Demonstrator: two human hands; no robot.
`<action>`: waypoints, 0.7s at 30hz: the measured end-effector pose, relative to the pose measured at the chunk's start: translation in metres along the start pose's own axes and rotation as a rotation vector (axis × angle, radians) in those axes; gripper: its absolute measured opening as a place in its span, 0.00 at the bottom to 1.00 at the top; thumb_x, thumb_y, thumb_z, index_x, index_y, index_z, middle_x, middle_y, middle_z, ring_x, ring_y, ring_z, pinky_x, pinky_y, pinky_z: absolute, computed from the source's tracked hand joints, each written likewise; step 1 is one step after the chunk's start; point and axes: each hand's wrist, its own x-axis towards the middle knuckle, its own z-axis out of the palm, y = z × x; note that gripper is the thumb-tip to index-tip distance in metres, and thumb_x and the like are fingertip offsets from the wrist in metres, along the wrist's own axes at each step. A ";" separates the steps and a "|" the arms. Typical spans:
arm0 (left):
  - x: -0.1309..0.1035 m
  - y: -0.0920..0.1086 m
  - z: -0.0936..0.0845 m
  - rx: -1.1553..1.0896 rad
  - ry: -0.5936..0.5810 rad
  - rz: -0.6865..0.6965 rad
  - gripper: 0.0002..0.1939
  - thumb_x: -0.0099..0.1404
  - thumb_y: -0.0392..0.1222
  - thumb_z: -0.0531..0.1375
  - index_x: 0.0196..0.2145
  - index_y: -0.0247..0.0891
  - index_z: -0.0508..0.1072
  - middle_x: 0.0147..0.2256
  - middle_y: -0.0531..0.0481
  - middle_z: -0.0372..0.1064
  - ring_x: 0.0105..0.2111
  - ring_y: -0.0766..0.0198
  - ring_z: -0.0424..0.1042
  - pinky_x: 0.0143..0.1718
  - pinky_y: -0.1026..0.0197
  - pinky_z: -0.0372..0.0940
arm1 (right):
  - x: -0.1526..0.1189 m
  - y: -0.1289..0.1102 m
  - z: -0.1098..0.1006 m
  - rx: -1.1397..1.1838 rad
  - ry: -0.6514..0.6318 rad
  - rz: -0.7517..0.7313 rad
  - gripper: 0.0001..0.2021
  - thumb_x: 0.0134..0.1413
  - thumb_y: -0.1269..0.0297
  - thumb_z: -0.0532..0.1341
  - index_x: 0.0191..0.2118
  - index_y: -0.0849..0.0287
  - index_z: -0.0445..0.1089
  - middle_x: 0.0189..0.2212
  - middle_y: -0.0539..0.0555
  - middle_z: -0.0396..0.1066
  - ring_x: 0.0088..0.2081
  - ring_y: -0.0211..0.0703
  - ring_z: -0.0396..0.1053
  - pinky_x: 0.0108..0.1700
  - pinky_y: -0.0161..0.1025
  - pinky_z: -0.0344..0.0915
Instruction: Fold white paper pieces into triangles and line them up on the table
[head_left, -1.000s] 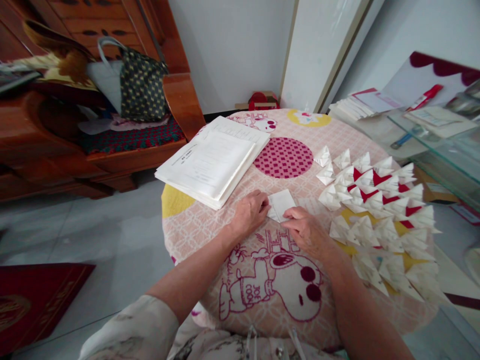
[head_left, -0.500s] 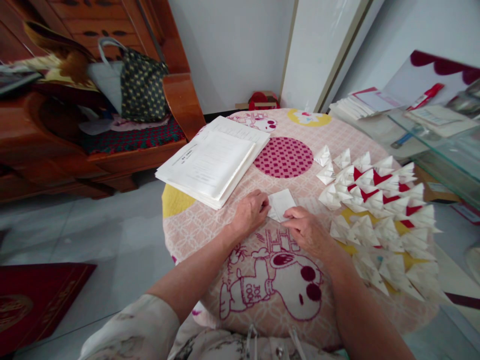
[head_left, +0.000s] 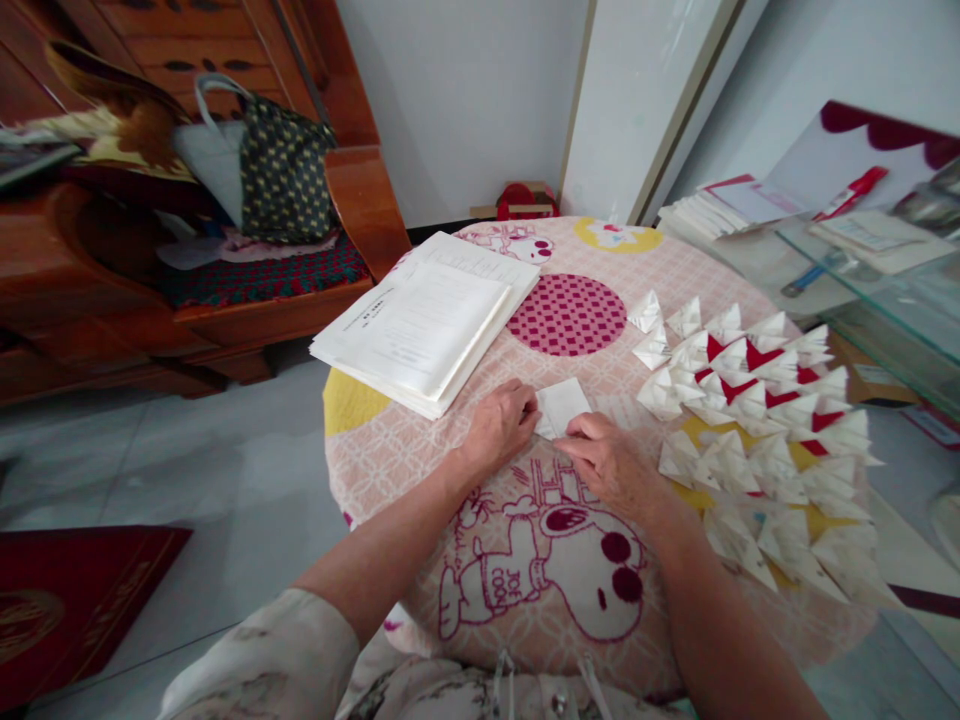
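Observation:
A small folded white paper [head_left: 564, 402] lies on the cloth-covered round table in front of me. My left hand [head_left: 504, 425] has its fingers closed at the paper's left edge. My right hand [head_left: 606, 455] bends over the near right edge, with the fingers together and the index finger along the crease; the fingertips partly cover that edge. To the right stand several rows of folded white paper pieces [head_left: 772, 455] with pointed tips, some showing red parts between them. A stack of white printed sheets [head_left: 427, 320] rests beyond my left hand.
The pink patterned tablecloth [head_left: 420, 480] covers the round table. A glass shelf [head_left: 885, 300] with papers and a red pen [head_left: 855, 192] borders it on the right. At the left stands a wooden bench [head_left: 360, 210] holding a patterned bag [head_left: 289, 170]. A red box [head_left: 82, 600] is on the floor.
My right hand has shifted slightly left along the near edge of the small paper. My left hand stays at its left edge.

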 end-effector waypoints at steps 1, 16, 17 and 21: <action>0.000 0.000 0.000 0.001 0.000 -0.003 0.04 0.63 0.34 0.59 0.29 0.37 0.69 0.31 0.51 0.66 0.31 0.64 0.67 0.36 0.61 0.62 | 0.000 -0.001 0.000 -0.009 0.000 0.000 0.13 0.58 0.79 0.56 0.36 0.54 0.75 0.36 0.55 0.67 0.40 0.46 0.64 0.44 0.41 0.64; 0.004 0.001 0.001 0.005 -0.006 -0.048 0.04 0.61 0.33 0.60 0.28 0.37 0.71 0.30 0.51 0.67 0.30 0.65 0.66 0.34 0.62 0.62 | 0.000 -0.002 0.002 -0.068 -0.009 0.000 0.12 0.56 0.80 0.56 0.34 0.56 0.73 0.38 0.55 0.66 0.40 0.45 0.64 0.42 0.41 0.63; 0.004 0.002 0.001 0.008 -0.007 -0.054 0.05 0.61 0.33 0.60 0.28 0.37 0.71 0.30 0.51 0.67 0.29 0.65 0.66 0.34 0.62 0.62 | 0.000 -0.001 0.002 -0.073 -0.009 -0.002 0.12 0.56 0.79 0.56 0.34 0.56 0.72 0.38 0.55 0.66 0.40 0.45 0.64 0.42 0.40 0.63; 0.004 0.001 0.003 0.014 0.005 -0.052 0.05 0.61 0.34 0.60 0.28 0.37 0.71 0.30 0.51 0.67 0.29 0.65 0.67 0.34 0.62 0.62 | -0.001 0.000 0.003 -0.108 -0.018 0.004 0.12 0.57 0.79 0.55 0.33 0.56 0.72 0.38 0.55 0.66 0.40 0.45 0.64 0.42 0.40 0.63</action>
